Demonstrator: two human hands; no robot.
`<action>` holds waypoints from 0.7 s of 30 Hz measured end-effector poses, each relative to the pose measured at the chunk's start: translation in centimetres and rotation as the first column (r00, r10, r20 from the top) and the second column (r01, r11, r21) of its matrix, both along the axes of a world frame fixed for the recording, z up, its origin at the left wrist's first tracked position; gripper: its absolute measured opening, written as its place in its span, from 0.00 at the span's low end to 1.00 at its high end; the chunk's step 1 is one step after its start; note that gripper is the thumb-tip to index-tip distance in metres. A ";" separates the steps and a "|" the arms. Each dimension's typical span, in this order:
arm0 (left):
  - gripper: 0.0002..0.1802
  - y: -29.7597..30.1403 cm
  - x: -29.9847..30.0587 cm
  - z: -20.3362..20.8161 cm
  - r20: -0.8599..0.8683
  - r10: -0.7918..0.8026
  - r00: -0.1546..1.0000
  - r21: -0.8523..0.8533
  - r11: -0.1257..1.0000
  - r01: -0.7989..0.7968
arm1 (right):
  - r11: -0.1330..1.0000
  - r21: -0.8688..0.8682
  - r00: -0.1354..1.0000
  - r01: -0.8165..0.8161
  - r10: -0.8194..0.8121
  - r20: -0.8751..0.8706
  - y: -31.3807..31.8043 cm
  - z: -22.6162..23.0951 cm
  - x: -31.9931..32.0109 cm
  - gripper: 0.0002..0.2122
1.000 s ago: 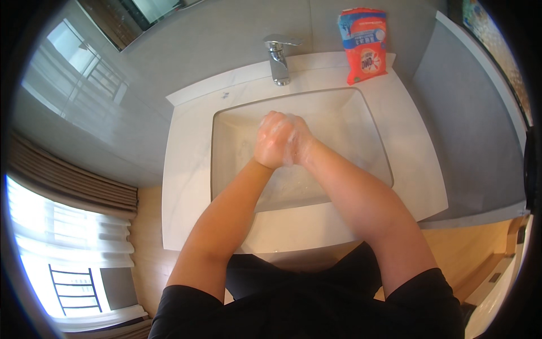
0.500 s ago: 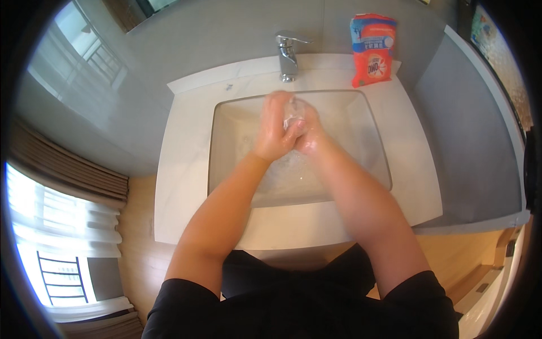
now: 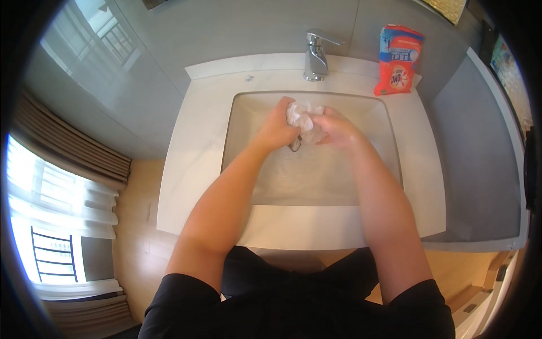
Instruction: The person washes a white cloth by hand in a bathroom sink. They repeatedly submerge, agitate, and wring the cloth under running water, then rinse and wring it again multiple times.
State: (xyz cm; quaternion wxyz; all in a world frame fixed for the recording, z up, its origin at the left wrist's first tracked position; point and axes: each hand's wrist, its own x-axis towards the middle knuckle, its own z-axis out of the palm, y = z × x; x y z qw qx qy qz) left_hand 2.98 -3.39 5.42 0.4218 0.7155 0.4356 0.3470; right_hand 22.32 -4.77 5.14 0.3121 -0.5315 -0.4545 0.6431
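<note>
Over the sink basin [image 3: 324,183], a small crumpled white cloth [image 3: 307,120] is bunched between both hands. Its folds look thin and wet, and a dark edge or strip shows below it near the left fingers. My left hand [image 3: 278,129] grips the cloth from the left, thumb toward the middle. On the other side my right hand [image 3: 340,130] pinches it, fingers partly hidden in the folds. Water with a few bubbles seems to lie in the basin, though its depth is hard to tell.
A chrome faucet [image 3: 316,59] stands behind the basin, its lever pointing right. A red and blue detergent bag [image 3: 399,59] leans on the wall at the back right of the white countertop [image 3: 189,164]. A grey panel [image 3: 480,152] borders the right; curtains [image 3: 73,138] hang left.
My hands have moved apart from being clasped together, so more of the white cloth shows between them. The view has shifted, placing the sink and faucet farther right.
</note>
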 end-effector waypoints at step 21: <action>0.19 0.1 -0.9 1.9 -0.618 0.178 0.765 0.017 0.977 -0.214 | 0.785 0.472 0.691 0.401 -0.598 0.406 1.6 -2.2 4.8 0.16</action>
